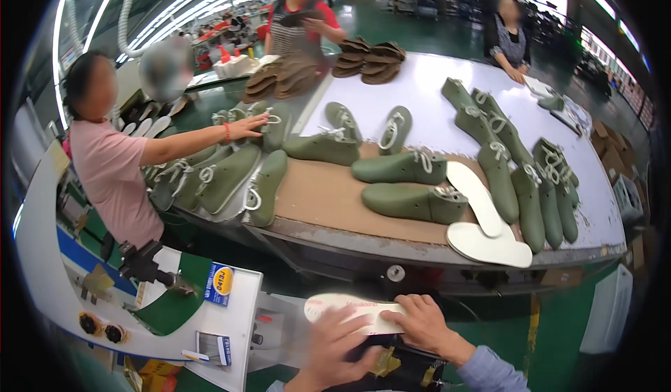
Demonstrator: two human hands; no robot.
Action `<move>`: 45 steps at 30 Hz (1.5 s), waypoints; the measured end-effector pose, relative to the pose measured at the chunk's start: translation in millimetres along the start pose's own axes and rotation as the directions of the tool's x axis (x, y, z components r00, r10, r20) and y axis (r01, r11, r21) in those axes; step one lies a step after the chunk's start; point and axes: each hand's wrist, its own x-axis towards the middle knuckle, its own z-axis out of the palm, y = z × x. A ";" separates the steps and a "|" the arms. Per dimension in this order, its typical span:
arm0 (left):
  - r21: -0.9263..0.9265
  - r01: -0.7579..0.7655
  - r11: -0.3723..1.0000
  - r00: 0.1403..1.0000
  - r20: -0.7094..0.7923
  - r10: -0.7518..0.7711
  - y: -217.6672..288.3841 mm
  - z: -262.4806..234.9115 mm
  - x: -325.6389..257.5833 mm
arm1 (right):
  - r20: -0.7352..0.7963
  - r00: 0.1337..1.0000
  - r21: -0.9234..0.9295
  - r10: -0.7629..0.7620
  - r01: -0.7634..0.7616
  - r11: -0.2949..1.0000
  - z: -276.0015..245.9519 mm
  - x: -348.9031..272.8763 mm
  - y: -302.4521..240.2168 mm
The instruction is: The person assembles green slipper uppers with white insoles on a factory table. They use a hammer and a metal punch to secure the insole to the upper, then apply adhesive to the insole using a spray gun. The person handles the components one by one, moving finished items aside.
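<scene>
Low in front of me, my right hand grips one end of a pale insole with faint red print, thumb on top. My left hand is blurred by motion over the insole's near edge, its fingers spread; whether they touch it I cannot tell. Beyond, on the workbench, two white insoles overlap at the near edge. Beside them lie two green shoe lasts with white cords, on a brown board. More green lasts lie in rows to the right.
At left, a machine with a white table carries a small blue-and-yellow box. A person in pink reaches over lasts on the bench. Two other people stand at its far side, near stacked brown shoe parts. Cartons stand right.
</scene>
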 end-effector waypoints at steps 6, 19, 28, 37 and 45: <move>0.115 0.108 0.988 0.816 0.557 -0.154 -86.7 131.7 -73.5 | 0.294 0.956 0.033 0.025 -0.036 0.999 78.7 -39.2 36.0; 0.266 0.046 0.963 0.678 0.700 -0.226 -99.4 160.3 -77.8 | 0.383 0.884 0.257 0.269 -0.381 0.888 72.3 -148.8 -73.3; 0.229 0.038 0.973 0.745 0.642 -0.180 -104.4 161.8 -91.7 | 0.462 0.738 0.473 0.491 -0.674 0.568 35.0 -136.1 -61.1; 0.201 0.024 0.979 0.755 0.639 -0.149 -94.3 163.9 -80.3 | 0.515 0.498 0.781 0.698 -0.608 -0.142 5.2 -189.3 -49.5; 0.230 0.015 0.973 0.751 0.640 -0.163 -93.5 170.4 -83.1 | 0.337 0.565 0.717 0.753 -0.673 0.184 12.3 -172.8 -46.5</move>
